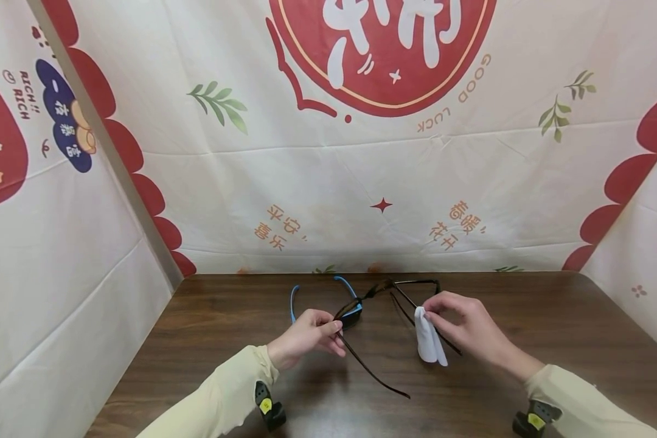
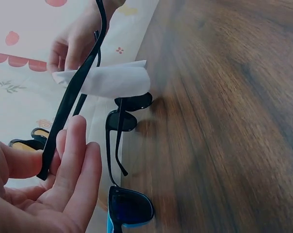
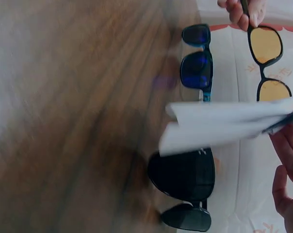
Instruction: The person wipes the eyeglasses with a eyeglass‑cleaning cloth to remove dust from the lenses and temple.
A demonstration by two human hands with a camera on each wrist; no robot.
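My left hand (image 1: 312, 334) pinches dark-framed glasses (image 3: 262, 70) with yellow lenses by one end of the frame, near a hinge. The glasses are held up above the wooden table, temples unfolded toward me. In my right hand (image 1: 468, 322) a folded white cloth (image 1: 428, 337) is pinched between thumb and fingers, hanging down at the far temple. A dark temple passes into those fingers with the cloth in the right wrist view, where the cloth is blurred. How far the cloth wraps around the temple is hidden.
Blue-and-black sunglasses (image 3: 196, 70) rest on the table (image 1: 224, 365) behind my left hand. Black sunglasses (image 3: 181, 175) lie at the back, behind the cloth. A printed white fabric backdrop (image 1: 361, 176) stands along the table's far edge, with fabric at both sides.
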